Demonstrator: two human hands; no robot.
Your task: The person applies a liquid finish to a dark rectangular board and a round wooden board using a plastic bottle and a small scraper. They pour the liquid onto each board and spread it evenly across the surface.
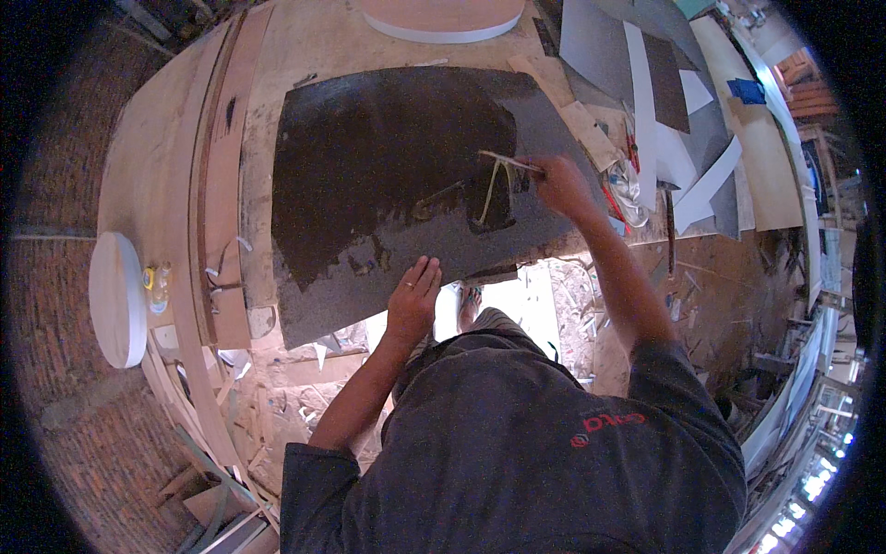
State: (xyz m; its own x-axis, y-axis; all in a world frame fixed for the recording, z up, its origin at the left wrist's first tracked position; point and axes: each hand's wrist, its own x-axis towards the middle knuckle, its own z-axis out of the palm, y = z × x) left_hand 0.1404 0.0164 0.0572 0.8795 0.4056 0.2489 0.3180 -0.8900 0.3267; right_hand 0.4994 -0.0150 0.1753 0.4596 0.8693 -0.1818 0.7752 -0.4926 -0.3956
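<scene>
A large grey sheet (544, 120) lies on the workbench, most of its face covered by a dark, wet-looking coat (369, 166) with ragged edges. My right hand (559, 182) is closed around the end of a thin, flat spreader (503, 160), held over the right part of the sheet. Yellowish strands of what looks like glue (491, 194) run from the spreader toward a dark patch on the sheet. At the sheet's near edge, my left hand (419, 291) rests with fingers stretched out on the uncoated grey strip; it holds nothing and wears a ring.
Round pale boards with white edges stand at the far side (443, 18) and far left (118, 300). A small clear bottle (159, 288) sits at the left. Grey and white sheet offcuts (643, 102) and a crumpled plastic bag (626, 196) lie to the right. Scraps litter the floor (577, 314).
</scene>
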